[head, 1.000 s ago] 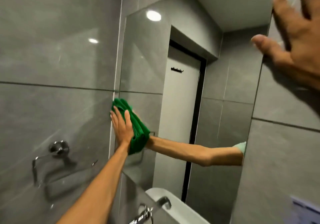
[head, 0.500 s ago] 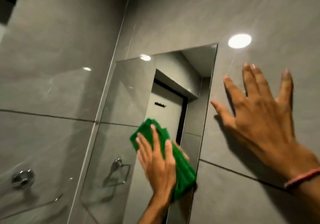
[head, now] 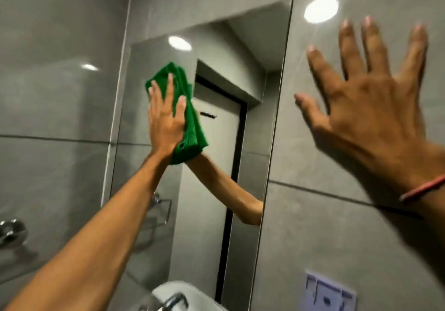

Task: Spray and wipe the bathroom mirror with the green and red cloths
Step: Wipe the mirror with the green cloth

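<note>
Half a second has carried the green cloth [head: 192, 130] from the mirror's [head: 255, 142] right edge toward its upper left, the left hand [head: 163, 122] pressing it flat-fingered against the glass. The right hand [head: 370, 108] lies spread, holding nothing, on the wall right of the mirror. Wiping looks mid-course; no red cloth shows.

Cloth [head: 192, 130] on mirror [head: 255, 45], above basin [head: 173, 291]

Both arms are bare. The left forearm [head: 96, 238] is lean and smooth up to the left hand [head: 166, 122]. The right hand [head: 366, 108] shows raised tendons, creased knuckles and short pale nails on its fingers [head: 372, 50]; a thin reddish thread bracelet [head: 423, 188] circles its wrist.
</note>
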A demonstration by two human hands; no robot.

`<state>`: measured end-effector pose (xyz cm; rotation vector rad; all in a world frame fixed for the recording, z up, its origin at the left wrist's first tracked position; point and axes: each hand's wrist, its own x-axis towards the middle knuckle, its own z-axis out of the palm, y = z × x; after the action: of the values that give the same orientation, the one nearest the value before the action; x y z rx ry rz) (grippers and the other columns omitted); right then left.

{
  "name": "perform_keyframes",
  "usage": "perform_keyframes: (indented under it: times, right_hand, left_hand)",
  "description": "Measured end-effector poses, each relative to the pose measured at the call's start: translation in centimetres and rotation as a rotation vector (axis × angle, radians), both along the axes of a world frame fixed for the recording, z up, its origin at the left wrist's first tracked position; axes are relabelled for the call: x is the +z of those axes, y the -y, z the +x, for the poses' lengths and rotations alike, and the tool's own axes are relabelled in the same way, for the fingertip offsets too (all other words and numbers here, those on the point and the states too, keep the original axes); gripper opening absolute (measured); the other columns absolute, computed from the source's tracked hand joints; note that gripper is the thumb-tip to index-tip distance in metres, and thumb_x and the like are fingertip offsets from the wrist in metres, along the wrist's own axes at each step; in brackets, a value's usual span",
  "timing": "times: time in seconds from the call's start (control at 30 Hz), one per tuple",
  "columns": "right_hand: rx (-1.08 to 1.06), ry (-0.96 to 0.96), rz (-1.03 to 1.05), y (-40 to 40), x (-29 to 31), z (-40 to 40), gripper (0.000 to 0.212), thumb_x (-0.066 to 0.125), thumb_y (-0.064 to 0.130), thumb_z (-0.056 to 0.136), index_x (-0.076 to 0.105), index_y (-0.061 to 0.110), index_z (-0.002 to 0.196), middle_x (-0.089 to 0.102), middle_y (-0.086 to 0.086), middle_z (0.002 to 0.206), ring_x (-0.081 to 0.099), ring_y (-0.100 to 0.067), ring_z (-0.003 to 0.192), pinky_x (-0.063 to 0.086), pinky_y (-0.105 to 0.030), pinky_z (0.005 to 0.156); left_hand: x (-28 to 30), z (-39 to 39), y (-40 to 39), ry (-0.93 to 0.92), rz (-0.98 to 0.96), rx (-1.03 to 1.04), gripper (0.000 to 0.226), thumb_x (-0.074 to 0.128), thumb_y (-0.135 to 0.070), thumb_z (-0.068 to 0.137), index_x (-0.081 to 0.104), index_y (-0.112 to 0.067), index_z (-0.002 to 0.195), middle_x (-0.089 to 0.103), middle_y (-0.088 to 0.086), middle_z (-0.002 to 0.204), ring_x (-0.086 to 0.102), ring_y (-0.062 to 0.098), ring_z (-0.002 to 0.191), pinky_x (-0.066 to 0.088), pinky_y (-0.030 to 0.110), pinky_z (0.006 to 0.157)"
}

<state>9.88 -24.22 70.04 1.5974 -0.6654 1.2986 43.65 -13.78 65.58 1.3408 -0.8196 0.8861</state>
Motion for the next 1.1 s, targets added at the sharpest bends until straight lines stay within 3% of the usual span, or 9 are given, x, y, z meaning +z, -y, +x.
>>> perform_keyframes:
  times: [0.2,0.3,0.43,0.57,0.7,0.8,0.9,1.0,1.1]
  right_hand:
    - [0.089,0.049,0.017,0.5,-0.9,0.6,0.075,0.024,0.070,0.103,0.023,0.027,0.164,0.036,-0.022,0.165,0.035,-0.044,0.154,0.027,-0.080,0.115]
    - [0.123,0.049,0.083,-0.3,-1.1,0.4,0.073,0.026,0.070,0.103,0.025,0.027,0.162,0.042,-0.024,0.158,0.042,-0.048,0.146,0.033,-0.079,0.111]
    - [0.147,-0.063,0.155,-2.0,-0.9,-0.7,0.072,0.032,0.066,0.102,0.033,0.027,0.162,0.031,-0.022,0.170,0.028,-0.041,0.159,0.016,-0.077,0.123]
    - [0.346,-0.088,0.323,-3.4,-0.2,-3.2,0.064,0.045,0.059,0.101,0.054,0.021,0.152,0.028,-0.019,0.174,0.025,-0.036,0.162,0.015,-0.056,0.133]
    - [0.791,0.069,0.420,-4.6,1.6,-5.6,0.059,0.054,0.057,0.097,0.067,0.020,0.142,0.056,-0.011,0.156,0.054,-0.026,0.144,0.042,-0.039,0.119]
    - [1.059,0.249,0.572,-5.8,4.5,-7.1,0.060,0.060,0.060,0.093,0.069,0.020,0.137,0.071,-0.002,0.134,0.067,-0.018,0.127,0.055,-0.042,0.112]
    - [1.371,0.390,0.849,-6.8,6.7,-8.4,0.077,0.067,0.066,0.076,0.067,0.017,0.136,0.071,-0.012,0.137,0.067,-0.029,0.133,0.053,-0.052,0.115]
    - [1.563,0.305,1.065,-7.9,7.3,-9.8,0.039,0.070,0.063,0.082,0.083,0.032,0.103,0.082,-0.008,0.113,0.077,-0.023,0.113,0.060,-0.047,0.103]
    - [1.614,0.391,1.107,-7.8,6.3,-11.0,0.029,0.071,0.037,0.096,0.081,0.019,0.116,0.083,-0.007,0.106,0.079,-0.026,0.108,0.064,-0.051,0.093]
  left_hand:
    - [-25.2,-5.8,0.5,-0.403,-0.020,-0.045,0.067,0.035,-0.040,0.097,0.016,-0.020,0.158,0.003,0.017,0.170,0.001,0.031,0.158,0.011,0.057,0.127]
    - [-30.2,-15.0,2.2,-0.496,-0.009,-0.071,0.075,0.035,-0.052,0.092,0.015,-0.024,0.159,0.000,0.013,0.170,-0.002,0.026,0.158,0.008,0.054,0.128]
    - [-25.9,-22.4,3.7,-0.629,-0.118,-0.175,0.081,0.043,-0.058,0.087,0.014,-0.033,0.158,-0.002,0.006,0.171,-0.005,0.018,0.158,0.003,0.049,0.129]
    - [-13.8,-23.0,3.5,-0.633,-0.281,-0.305,0.083,0.053,-0.043,0.082,0.021,-0.032,0.157,0.004,0.009,0.171,0.000,0.020,0.158,0.003,0.047,0.128]
    - [0.5,-23.8,3.2,-0.416,-0.399,-0.449,0.079,0.054,-0.017,0.090,0.016,-0.024,0.159,0.017,0.008,0.170,0.008,0.019,0.158,-0.001,0.044,0.128]
    - [7.8,-25.4,2.9,-0.168,-0.426,-0.653,0.080,0.042,-0.009,0.089,0.005,-0.020,0.160,0.023,0.007,0.168,0.020,0.019,0.156,0.004,0.048,0.130]
    - [10.1,-26.6,2.7,0.211,-0.344,-0.747,0.087,0.041,0.002,0.087,-0.004,-0.016,0.158,0.022,0.010,0.167,0.024,0.020,0.154,0.019,0.052,0.127]
    - [9.8,-28.2,2.9,0.656,-0.162,-0.617,0.094,0.042,0.004,0.081,-0.013,-0.024,0.152,0.022,0.020,0.166,0.019,0.028,0.156,0.020,0.057,0.126]
    - [8.8,-29.9,2.8,0.939,-0.015,-0.466,0.085,0.041,-0.004,0.083,-0.005,-0.008,0.154,0.017,0.028,0.165,0.011,0.033,0.157,0.018,0.052,0.128]
